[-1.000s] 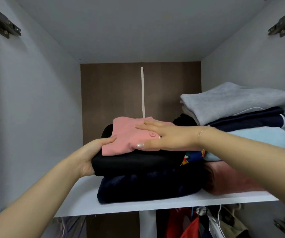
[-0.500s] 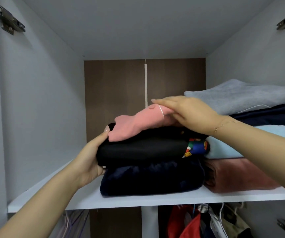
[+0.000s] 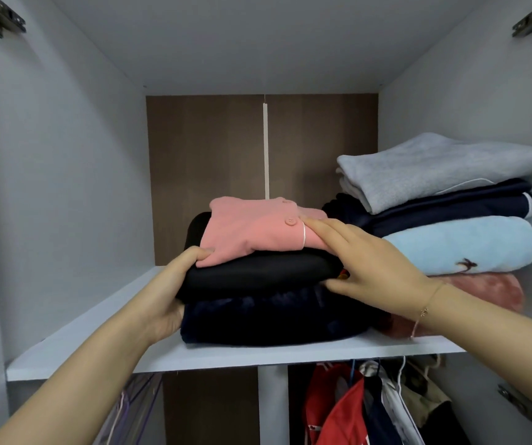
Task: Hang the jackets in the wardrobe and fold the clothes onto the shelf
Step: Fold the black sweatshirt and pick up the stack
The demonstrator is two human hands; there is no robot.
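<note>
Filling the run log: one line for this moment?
left hand: grips black fold | right hand: flat on pink top | shelf

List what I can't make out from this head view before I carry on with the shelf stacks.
- Printed item beside the black garment: only a colourful sliver shows; the right hand covers it.
- Pink plush fold at the bottom right: its front is hidden by the right forearm.
- Hanging clothes below the shelf: cut off by the bottom edge.
- Left hand: its palm is hidden against the stack.
</note>
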